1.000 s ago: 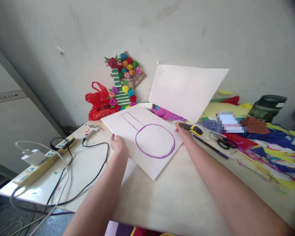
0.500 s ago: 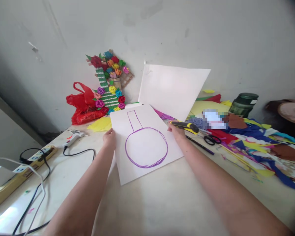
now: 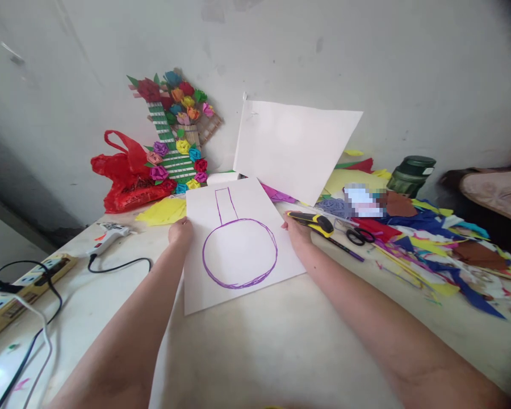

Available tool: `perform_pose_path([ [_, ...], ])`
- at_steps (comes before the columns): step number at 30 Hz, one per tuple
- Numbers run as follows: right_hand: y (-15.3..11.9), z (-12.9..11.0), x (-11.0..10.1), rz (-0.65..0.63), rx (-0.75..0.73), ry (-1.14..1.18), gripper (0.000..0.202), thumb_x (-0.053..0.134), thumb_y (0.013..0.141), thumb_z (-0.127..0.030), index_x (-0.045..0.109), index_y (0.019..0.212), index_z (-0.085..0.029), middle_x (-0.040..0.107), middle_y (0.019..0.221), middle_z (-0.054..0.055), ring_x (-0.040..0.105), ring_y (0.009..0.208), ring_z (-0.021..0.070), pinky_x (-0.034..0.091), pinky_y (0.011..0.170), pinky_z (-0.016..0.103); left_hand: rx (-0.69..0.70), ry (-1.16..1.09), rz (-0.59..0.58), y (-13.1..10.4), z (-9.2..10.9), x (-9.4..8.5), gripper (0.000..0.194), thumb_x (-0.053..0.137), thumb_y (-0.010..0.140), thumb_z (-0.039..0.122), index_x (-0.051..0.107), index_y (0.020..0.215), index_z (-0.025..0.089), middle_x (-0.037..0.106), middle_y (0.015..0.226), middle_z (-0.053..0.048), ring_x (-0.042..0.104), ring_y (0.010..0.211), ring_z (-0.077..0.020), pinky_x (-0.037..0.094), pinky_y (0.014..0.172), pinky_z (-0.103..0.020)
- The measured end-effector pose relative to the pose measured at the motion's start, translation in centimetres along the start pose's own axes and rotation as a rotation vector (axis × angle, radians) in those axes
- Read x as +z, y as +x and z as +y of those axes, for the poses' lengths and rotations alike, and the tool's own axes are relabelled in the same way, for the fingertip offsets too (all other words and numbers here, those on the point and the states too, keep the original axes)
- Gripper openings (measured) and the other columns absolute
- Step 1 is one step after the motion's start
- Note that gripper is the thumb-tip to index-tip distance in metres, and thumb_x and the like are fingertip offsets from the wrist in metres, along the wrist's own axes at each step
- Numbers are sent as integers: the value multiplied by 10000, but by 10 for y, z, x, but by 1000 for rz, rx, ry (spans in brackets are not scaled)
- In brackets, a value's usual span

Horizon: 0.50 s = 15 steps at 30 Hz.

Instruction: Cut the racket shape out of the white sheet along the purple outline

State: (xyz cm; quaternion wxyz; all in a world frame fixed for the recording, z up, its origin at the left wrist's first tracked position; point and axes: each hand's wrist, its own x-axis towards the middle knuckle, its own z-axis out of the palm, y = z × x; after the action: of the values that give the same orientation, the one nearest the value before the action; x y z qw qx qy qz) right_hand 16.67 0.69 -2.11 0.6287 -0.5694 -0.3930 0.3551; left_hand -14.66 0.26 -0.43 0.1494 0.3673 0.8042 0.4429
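Left grip (image 3: 180, 232) and right grip (image 3: 297, 228) of mine are clamped on opposite edges of a white board (image 3: 241, 250), which sits between them over the counter (image 3: 247, 352); whether it touches down I cannot tell. Its face bears a purple outline (image 3: 229, 223), round with a narrow neck. Along my right grip, beside the board's right edge, runs a yellow-and-black utility knife (image 3: 317, 222). Farther right of the board lie a dark pencil or pen (image 3: 344, 250), black-handled scissors (image 3: 360, 236) and coloured scraps (image 3: 434, 244). Behind the board slants a white sheet (image 3: 298, 147). Left of the board are yellow paper (image 3: 162, 212) and a red bag (image 3: 128, 176).
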Motion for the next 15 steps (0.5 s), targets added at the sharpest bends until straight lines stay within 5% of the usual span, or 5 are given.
perform_pose_path([
  [5,-9,-5,0,19,4,23,210,550,645,-322,587,810,-198,505,455,-61,509,517,138,400,611,282,76,262,-46,-11,7,-6,329,457,753,337,659,929,145,623,1047,-167,514,1054,-337,404,851,-430],
  [12,-22,-12,2,19,-59,48,176,524,675,-313,546,809,-201,514,561,-55,512,553,122,401,626,280,256,670,-55,-39,25,-11,669,317,784,538,402,1301,122,267,1430,-109,165,1300,-340,199,1019,-468],
  [15,-22,-15,2,20,-80,63,172,527,677,-320,540,805,-205,512,568,-57,503,544,117,403,619,278,381,764,-212,-61,42,-4,745,320,753,623,380,1319,141,270,1430,-103,107,1321,-329,99,1042,-492],
])
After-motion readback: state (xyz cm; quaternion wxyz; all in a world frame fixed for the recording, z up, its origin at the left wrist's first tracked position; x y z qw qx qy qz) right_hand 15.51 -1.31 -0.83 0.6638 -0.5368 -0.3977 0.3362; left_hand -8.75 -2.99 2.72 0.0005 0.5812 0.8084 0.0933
